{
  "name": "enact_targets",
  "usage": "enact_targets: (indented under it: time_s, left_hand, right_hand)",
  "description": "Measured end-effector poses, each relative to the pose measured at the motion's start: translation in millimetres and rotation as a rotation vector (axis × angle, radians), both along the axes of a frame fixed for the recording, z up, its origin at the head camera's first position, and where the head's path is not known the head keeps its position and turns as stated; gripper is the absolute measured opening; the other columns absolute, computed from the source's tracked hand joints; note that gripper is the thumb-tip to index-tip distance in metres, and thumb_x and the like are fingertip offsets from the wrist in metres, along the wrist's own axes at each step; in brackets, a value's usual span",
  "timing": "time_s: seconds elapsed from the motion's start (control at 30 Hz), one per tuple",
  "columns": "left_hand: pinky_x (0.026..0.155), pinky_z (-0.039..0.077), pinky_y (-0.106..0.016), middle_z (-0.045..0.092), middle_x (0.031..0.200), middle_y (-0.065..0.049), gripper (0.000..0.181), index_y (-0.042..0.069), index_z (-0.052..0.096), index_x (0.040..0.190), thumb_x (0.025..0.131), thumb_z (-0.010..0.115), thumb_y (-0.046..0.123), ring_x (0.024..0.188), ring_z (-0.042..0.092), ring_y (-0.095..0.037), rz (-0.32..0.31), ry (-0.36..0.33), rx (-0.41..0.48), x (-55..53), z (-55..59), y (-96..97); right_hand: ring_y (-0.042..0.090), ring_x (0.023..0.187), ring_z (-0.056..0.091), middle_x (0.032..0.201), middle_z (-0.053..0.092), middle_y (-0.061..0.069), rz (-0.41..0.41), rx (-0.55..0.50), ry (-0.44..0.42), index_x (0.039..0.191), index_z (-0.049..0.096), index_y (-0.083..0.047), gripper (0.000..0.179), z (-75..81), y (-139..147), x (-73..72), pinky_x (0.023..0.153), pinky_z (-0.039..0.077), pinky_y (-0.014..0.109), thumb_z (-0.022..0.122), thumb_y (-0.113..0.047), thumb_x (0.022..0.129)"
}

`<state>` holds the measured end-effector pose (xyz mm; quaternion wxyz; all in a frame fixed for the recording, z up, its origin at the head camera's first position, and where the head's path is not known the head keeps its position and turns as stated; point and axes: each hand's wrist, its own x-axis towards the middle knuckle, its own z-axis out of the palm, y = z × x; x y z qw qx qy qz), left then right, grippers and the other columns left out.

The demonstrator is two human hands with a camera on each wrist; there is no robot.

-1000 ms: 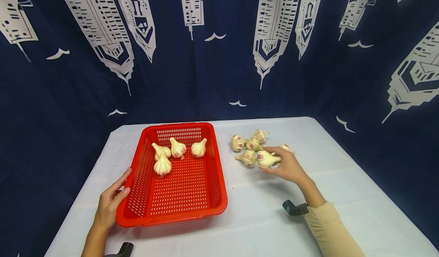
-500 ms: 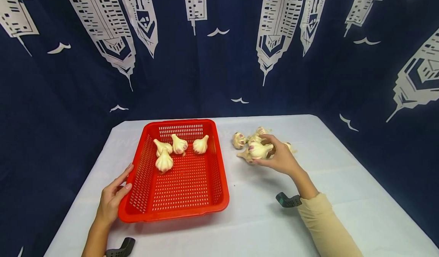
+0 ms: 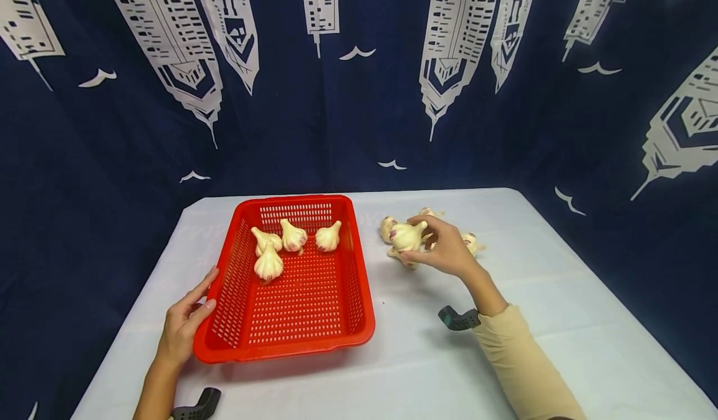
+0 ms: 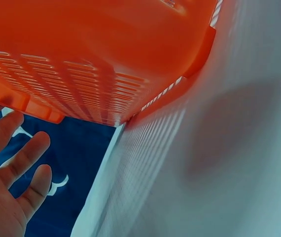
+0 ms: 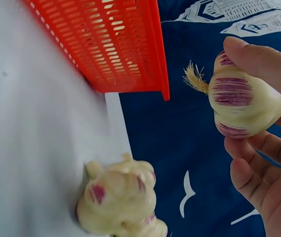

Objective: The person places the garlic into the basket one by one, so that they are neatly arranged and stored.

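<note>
Your right hand (image 3: 440, 245) pinches a cream, purple-streaked garlic bulb (image 3: 406, 237), right of the red perforated plastic basket (image 3: 303, 308); your left hand (image 3: 182, 329) touches its side, fingers fairly straight. Apparently you're mid-transfer; next probably calls for clearing the rim.

Basket (image 3: 294, 311) of smooth, glossy plastic

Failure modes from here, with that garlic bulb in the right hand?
1. The right hand pinches the held bulb above the white table; it might slip and drop.
2. The loose bulbs lie close to that hand and could get knocked and roll.
3. The raised rim of the red basket might catch the bulb if it crosses low.
</note>
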<state>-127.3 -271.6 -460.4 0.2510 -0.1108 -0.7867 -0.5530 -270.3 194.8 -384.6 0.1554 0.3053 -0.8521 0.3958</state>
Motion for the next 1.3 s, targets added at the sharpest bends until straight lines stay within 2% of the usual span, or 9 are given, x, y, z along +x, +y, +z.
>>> enact_targets:
  time_s: [0.2,0.4,0.53,0.8,1.0,1.17,1.3]
  left_hand:
    - [0.063,0.055,-0.019,0.054,0.143,0.007,0.049,0.003,0.051,0.143,0.095,0.050,-0.003,0.079,0.063,-0.007,0.014,0.005,-0.013,0.2,-1.2,-0.1]
    - [0.067,0.051,-0.014,0.052,0.143,0.013,0.048,0.000,0.053,0.141,0.093,0.051,-0.004,0.097,0.058,-0.002,0.024,0.035,-0.033,-1.3,-0.9,0.2]
    - [0.066,0.050,-0.013,0.052,0.141,0.015,0.048,-0.001,0.053,0.140,0.092,0.051,-0.004,0.097,0.057,-0.002,0.025,0.042,-0.036,-1.9,-0.6,0.3]
    - [0.067,0.050,-0.013,0.052,0.142,0.013,0.048,0.000,0.053,0.140,0.092,0.052,-0.003,0.097,0.057,-0.002,0.035,0.039,-0.048,-1.8,-0.2,-0.1]
    - [0.069,0.049,-0.012,0.052,0.143,0.012,0.048,0.000,0.054,0.140,0.092,0.052,-0.003,0.100,0.056,-0.002,0.032,0.043,-0.050,-1.9,1.9,0.4]
    - [0.069,0.050,-0.013,0.052,0.143,0.012,0.048,0.000,0.053,0.141,0.093,0.051,-0.003,0.099,0.057,-0.002,0.021,0.037,-0.039,-1.9,0.9,0.3]
    - [0.067,0.053,-0.015,0.052,0.143,0.012,0.048,-0.001,0.052,0.141,0.093,0.051,-0.004,0.095,0.059,-0.003,0.010,0.035,-0.021,-1.2,0.0,0.7]
  right_hand:
    - [0.021,0.076,0.061,0.101,0.066,0.006,0.024,-0.012,0.033,0.114,0.067,-0.004,0.059,6.0,-13,-2.7,0.063,0.054,0.041,0.094,-0.016,0.063]
    - [0.020,0.075,0.059,0.096,0.067,0.004,0.068,-0.019,0.089,0.111,0.069,-0.005,0.055,12.7,-25,-5.6,0.060,0.051,0.032,0.094,-0.017,0.063]
    - [0.018,0.074,0.059,0.094,0.066,0.003,0.093,-0.014,0.090,0.109,0.068,-0.004,0.053,17.7,-34,-6.9,0.059,0.052,0.032,0.093,-0.018,0.065]
    - [0.023,0.075,0.059,0.092,0.065,0.005,0.116,-0.047,0.040,0.113,0.068,-0.004,0.051,27.0,-53,-11.0,0.059,0.051,0.031,0.090,-0.019,0.069]
    - [0.028,0.074,0.058,0.099,0.066,0.006,0.147,-0.083,-0.001,0.114,0.067,-0.002,0.048,37.4,-68,-9.3,0.061,0.049,0.031,0.088,-0.016,0.072]
    - [0.024,0.075,0.058,0.096,0.066,0.006,0.155,-0.093,-0.050,0.119,0.067,-0.003,0.051,37.9,-80,-15.3,0.060,0.048,0.033,0.087,-0.016,0.074]
    - [0.022,0.076,0.059,0.097,0.066,0.009,0.157,-0.095,-0.081,0.116,0.066,-0.002,0.049,35.6,-89,-20.2,0.059,0.046,0.029,0.086,-0.017,0.074]
